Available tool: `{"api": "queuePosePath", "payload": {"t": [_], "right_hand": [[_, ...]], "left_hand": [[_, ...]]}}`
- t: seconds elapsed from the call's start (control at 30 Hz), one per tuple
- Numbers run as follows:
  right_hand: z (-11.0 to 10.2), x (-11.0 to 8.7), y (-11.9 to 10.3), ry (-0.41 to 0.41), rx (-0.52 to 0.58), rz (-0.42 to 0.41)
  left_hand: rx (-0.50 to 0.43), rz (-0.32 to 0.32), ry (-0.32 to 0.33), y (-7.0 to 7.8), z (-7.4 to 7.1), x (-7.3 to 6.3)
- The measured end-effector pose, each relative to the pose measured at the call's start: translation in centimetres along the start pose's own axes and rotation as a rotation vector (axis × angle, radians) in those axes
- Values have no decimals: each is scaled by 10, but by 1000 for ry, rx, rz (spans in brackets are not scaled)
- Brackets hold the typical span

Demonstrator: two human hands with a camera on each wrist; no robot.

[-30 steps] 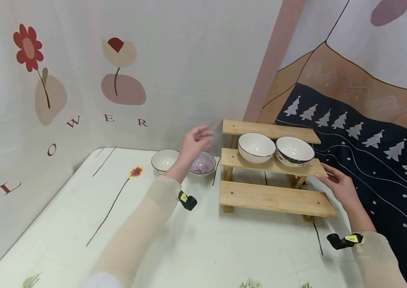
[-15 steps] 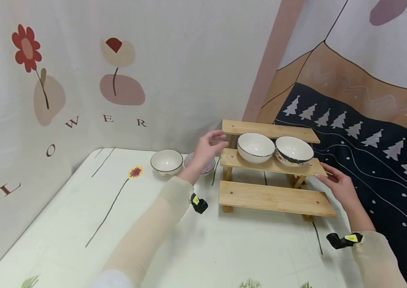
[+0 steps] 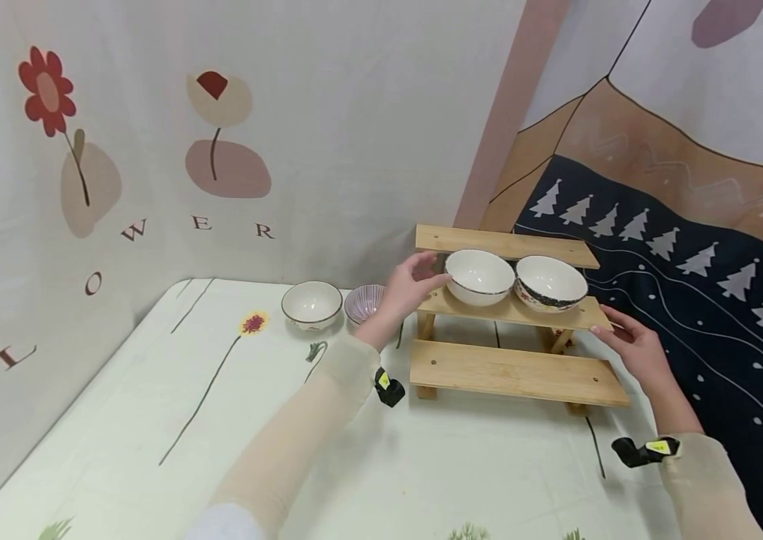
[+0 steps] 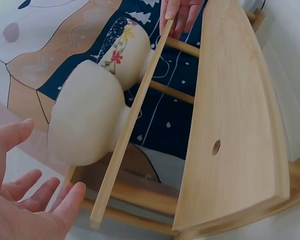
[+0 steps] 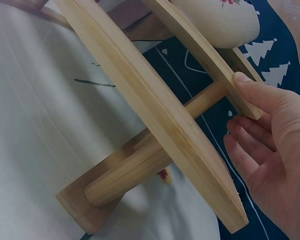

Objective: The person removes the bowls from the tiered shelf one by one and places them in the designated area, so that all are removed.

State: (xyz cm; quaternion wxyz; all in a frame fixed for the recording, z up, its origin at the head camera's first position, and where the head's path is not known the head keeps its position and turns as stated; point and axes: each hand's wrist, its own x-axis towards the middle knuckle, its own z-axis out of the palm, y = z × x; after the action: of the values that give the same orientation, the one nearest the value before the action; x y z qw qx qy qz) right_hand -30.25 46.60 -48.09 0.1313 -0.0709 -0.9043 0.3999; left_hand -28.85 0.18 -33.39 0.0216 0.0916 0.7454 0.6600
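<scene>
pale cloth printed with flowers and letters hung behind the table, and a navy cloth with a row of white trees covered the right side. a three-step wooden stand stood on the table, its bottom board bare. on the middle board sat two bowls side by side, both upright: a white bowl to the left and a flowered bowl to the right, the latter with a dark band and red and yellow blooms on its outside. whether the two touched could not be told.

the left hand was spread wide and held nothing, thumb and fingers apart just beside the white bowl; from the left wrist, a gap showed between them. the right hand gripped the right end of the middle board, thumb on top and fingers lower down.

left of the stand, a dark-rimmed bowl and a smaller purple-striped bowl stood upright on the table near each other, the striped one partly hidden by the left arm. beige sleeves covered both arms, with a small black device at each wrist.
</scene>
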Motion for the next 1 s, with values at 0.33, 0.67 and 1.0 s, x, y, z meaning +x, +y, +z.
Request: {"api": "queuePosePath", "payload": {"t": [0.33, 0.67, 1.0], "right_hand": [[-1, 1, 2, -1, -17, 3], [-2, -4, -6, -13, -4, 23], [-2, -5, -10, -11, -8, 13]], "left_hand": [[14, -29, -18, 0, 12, -1], [41, 28, -26, -2, 22, 2], [-29, -11, -26, -4, 31, 2]]}}
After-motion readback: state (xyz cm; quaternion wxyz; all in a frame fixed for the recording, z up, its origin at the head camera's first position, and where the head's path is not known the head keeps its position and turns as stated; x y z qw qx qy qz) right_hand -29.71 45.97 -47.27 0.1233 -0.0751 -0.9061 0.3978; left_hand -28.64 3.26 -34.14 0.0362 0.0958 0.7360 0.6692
